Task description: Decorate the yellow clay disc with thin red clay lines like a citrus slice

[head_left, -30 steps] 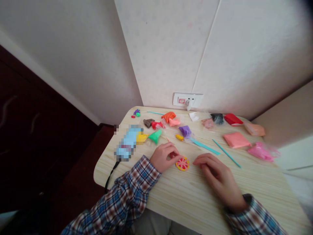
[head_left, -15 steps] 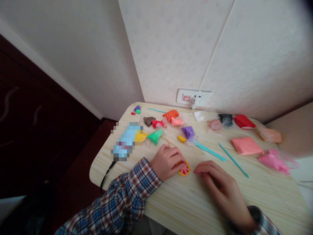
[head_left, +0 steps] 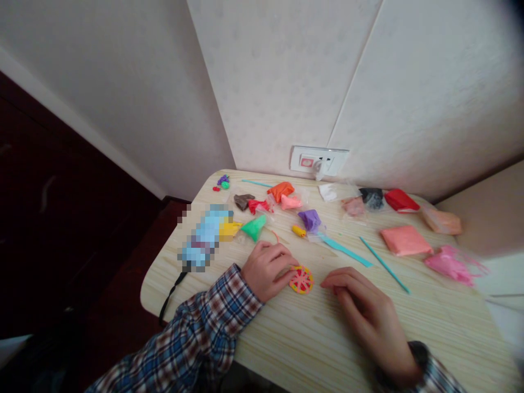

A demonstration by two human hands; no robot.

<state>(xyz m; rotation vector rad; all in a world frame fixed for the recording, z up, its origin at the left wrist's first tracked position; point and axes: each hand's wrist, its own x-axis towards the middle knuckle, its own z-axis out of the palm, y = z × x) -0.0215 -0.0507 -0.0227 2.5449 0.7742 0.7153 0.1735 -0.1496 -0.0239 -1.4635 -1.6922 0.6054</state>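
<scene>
A small round clay disc [head_left: 302, 280] lies flat on the wooden table, with a yellow rim, a red middle and pink strips across it. At its left edge, the curled finger and thumb of my left hand [head_left: 268, 271] grip it. My right hand [head_left: 368, 316] rests on the table to the right of the disc, apart from it. Its fingers are bent and drawn together; whether a small bit sits in them is hidden. A thin pink clay strip [head_left: 275, 237] shows just beyond my left hand.
Behind the hands lie a green clay packet [head_left: 254, 227], a purple one [head_left: 310, 220], a yellow clay piece [head_left: 298, 231], a turquoise flat tool [head_left: 346, 250] and a turquoise stick [head_left: 385, 265]. Pink clay packets [head_left: 406, 240] lie right. A wall socket [head_left: 318, 160] holds a plug.
My left fingers have drawn back to the disc's left edge, so more of the disc shows. My right hand stays almost in place. The whole view has shifted slightly.
</scene>
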